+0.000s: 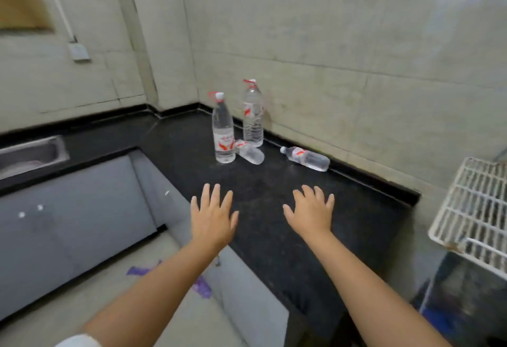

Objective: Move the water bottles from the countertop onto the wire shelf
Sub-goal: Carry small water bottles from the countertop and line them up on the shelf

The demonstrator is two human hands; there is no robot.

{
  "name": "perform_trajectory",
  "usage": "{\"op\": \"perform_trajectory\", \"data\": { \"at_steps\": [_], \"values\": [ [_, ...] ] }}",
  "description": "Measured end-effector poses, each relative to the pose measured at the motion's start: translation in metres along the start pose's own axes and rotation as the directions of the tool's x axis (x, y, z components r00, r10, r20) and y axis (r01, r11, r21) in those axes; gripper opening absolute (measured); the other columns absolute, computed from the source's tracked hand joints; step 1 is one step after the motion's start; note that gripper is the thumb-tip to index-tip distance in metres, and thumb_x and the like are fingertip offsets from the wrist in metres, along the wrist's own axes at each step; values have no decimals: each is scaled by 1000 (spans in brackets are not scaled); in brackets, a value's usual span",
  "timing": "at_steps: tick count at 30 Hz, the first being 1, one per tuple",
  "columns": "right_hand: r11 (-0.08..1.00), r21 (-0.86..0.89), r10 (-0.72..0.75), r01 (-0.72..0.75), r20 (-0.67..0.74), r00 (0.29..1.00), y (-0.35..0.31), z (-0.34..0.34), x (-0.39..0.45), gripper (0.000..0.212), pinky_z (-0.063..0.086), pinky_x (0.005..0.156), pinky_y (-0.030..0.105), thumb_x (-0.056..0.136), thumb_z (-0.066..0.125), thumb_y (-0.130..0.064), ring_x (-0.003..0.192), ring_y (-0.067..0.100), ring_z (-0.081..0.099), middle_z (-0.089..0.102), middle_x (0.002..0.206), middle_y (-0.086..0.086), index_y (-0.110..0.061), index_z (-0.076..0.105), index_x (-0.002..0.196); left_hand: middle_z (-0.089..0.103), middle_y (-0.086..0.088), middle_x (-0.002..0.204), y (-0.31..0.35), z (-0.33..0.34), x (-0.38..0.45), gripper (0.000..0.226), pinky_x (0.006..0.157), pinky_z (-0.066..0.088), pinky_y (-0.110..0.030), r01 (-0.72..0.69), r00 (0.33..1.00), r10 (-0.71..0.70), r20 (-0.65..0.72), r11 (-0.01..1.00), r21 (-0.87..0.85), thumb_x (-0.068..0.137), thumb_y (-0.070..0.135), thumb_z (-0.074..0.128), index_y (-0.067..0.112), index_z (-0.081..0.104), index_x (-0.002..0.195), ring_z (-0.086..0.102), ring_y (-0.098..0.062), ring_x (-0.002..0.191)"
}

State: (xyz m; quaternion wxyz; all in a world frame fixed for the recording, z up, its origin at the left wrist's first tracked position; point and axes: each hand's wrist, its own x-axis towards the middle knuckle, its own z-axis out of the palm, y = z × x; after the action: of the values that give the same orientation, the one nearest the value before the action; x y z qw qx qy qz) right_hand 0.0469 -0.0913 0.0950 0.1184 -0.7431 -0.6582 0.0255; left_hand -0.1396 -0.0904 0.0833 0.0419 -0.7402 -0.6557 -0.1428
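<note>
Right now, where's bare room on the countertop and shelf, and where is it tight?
Free: the black countertop between the open hands, left hand and right hand, and the bottles; also the visible wire shelf. Crowded: by the wall, two standing bottles with one lying at their feet. Another lies apart.

Black countertop [274, 209], seemingly white wire shelf [472, 209]

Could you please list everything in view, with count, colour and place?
upright water bottles: two, clear with red-and-white labels, on the countertop near the wall.
lying water bottles: two, clear, on the countertop; one beside the upright pair, one along the wall.
countertop: one, black, centre.
wire shelf: one, white, right edge.
sink: one, steel, far left.
wall socket: one, white, left wall.
purple scraps: several, on the floor.
hands: left hand and right hand, open, empty, over the countertop.
</note>
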Motion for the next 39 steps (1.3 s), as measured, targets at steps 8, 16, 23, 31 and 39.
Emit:
{"op": "perform_trajectory", "data": {
  "at_steps": [8,16,23,31,39],
  "values": [
    [999,-25,41,-40,68,997,-68,64,63,55,13,113,51,92,41,-47,139,24,23,37,144,1,-17,35,138,3,-6,157,-122,25,46,54,116,6,-47,113,964,-146,223,981,156,98,44,24,24,12,147,-4,-27,145],
    [972,-100,225,-214,118,967,-28,101,172,52,20,112,48,92,40,-48,135,22,31,41,142,0,-19,39,135,0,-6,157,-122,83,143,55,117,7,-43,48,939,-81,333,993,106,98,43,22,23,9,148,-5,-26,145],
    [929,-80,368,-361,113,923,47,126,310,58,23,112,49,90,43,-50,134,24,32,39,143,2,-18,35,138,2,-8,157,-83,142,297,55,116,9,-43,-115,923,65,379,987,109,98,42,25,22,11,147,-3,-26,145],
    [880,-69,475,-470,104,874,112,162,429,74,13,112,52,84,48,-57,141,21,18,21,152,4,-21,21,144,11,-3,156,-13,235,449,52,114,18,-41,-190,923,193,332,981,-43,97,43,28,27,18,146,6,-28,144],
    [893,-291,375,-343,60,925,127,178,444,71,34,92,35,76,58,-57,117,25,41,44,125,8,-18,36,131,43,8,139,-5,285,489,53,113,-1,-50,-209,885,254,390,965,-156,90,55,25,25,54,122,14,-16,142]
  ]
}}
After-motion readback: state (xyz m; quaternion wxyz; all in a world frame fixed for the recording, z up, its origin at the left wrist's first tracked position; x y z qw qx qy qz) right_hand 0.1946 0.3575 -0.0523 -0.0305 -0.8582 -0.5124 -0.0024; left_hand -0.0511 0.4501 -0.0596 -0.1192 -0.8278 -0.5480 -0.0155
